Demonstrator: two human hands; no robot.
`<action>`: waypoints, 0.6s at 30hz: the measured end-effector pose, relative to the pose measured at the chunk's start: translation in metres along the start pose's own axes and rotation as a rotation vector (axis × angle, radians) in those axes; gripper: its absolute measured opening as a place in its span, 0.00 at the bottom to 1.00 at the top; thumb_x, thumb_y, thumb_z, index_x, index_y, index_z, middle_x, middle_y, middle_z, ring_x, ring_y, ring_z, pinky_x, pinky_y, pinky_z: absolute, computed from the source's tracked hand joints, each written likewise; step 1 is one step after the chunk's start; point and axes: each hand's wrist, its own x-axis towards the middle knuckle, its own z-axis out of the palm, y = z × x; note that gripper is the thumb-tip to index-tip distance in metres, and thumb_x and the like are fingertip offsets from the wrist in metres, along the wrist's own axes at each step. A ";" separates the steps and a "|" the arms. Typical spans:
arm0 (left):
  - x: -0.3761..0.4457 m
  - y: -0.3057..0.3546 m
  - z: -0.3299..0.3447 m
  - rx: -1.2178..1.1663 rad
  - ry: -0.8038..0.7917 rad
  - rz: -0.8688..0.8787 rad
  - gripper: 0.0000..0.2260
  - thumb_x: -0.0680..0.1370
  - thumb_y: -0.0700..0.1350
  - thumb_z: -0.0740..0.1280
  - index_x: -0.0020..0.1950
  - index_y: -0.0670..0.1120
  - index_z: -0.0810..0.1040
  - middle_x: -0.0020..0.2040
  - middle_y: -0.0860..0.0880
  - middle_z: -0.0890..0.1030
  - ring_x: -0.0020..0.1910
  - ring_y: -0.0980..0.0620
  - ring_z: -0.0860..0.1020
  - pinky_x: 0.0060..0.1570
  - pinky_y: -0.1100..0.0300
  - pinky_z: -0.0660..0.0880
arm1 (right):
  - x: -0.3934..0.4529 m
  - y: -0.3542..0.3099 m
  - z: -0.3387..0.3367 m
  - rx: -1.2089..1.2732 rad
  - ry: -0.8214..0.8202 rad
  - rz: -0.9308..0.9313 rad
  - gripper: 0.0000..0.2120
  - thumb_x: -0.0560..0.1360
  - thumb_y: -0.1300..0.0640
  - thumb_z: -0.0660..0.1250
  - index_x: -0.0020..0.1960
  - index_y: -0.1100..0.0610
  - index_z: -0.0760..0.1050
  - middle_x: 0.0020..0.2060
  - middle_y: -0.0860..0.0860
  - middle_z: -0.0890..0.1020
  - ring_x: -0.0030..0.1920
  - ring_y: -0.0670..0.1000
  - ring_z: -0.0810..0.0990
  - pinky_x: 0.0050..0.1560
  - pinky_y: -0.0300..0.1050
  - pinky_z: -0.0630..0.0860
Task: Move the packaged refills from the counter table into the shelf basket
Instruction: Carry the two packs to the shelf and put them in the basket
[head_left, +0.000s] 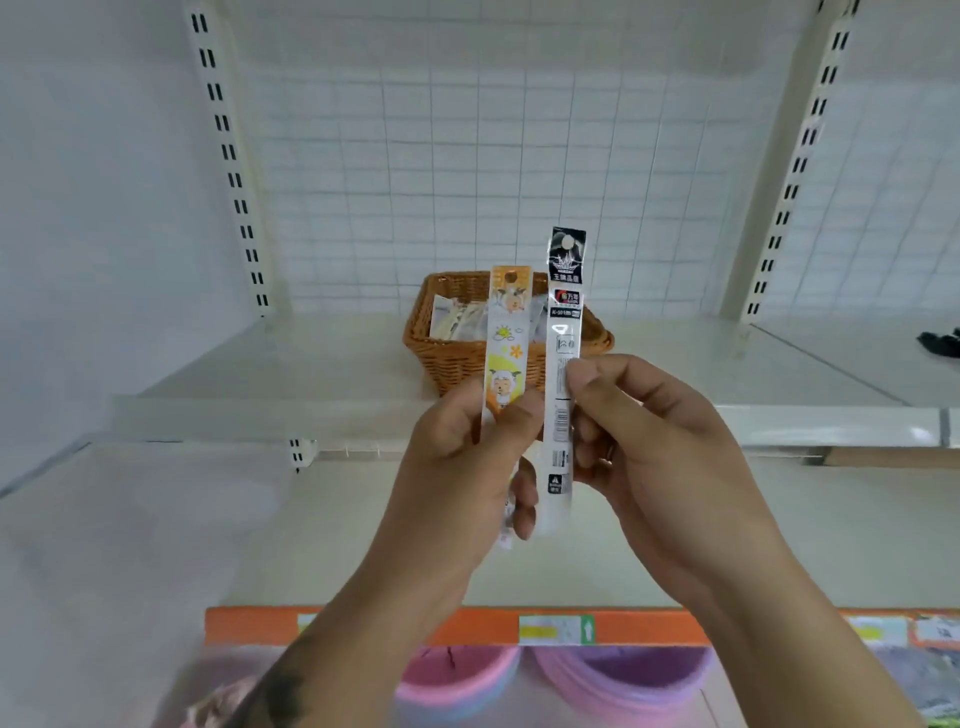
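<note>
left hand (457, 467) pinches orange cartoon-printed refill packet (506, 343) | right hand (654, 431) pinches black-topped clear refill packet (563, 364) | advice — carry both over the woven wicker basket (447, 358) — release low

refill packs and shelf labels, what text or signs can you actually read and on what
"K-501": small strip on the black-topped refill pack in the right hand; last characters blurred.
Chinese brand lines above it: too blurred to quote.
Barcode and fine print lower down: unreadable.
Orange cartoon refill pack in the left hand: sheep and sun pictures, no legible words.
Shelf-edge label: white up arrow on green; the rest is blurred.
</note>
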 end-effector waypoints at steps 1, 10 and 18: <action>0.005 0.001 -0.001 -0.004 -0.005 0.001 0.08 0.79 0.51 0.69 0.54 0.50 0.84 0.40 0.42 0.76 0.30 0.48 0.72 0.29 0.55 0.70 | 0.007 -0.001 0.002 -0.010 0.000 -0.018 0.08 0.78 0.55 0.69 0.42 0.58 0.80 0.30 0.51 0.73 0.29 0.50 0.72 0.37 0.46 0.75; 0.058 0.017 -0.013 0.010 -0.016 0.097 0.06 0.80 0.46 0.73 0.51 0.44 0.82 0.34 0.42 0.73 0.29 0.48 0.70 0.27 0.58 0.70 | 0.042 -0.025 0.023 -0.057 -0.071 -0.115 0.14 0.84 0.57 0.61 0.48 0.63 0.81 0.35 0.67 0.81 0.29 0.64 0.78 0.31 0.51 0.80; 0.106 0.042 -0.020 0.055 -0.002 0.123 0.06 0.80 0.44 0.73 0.50 0.41 0.80 0.33 0.43 0.78 0.29 0.46 0.71 0.26 0.58 0.68 | 0.089 -0.047 0.021 -0.494 0.039 -0.321 0.07 0.82 0.60 0.67 0.46 0.55 0.82 0.38 0.61 0.82 0.34 0.60 0.79 0.38 0.56 0.78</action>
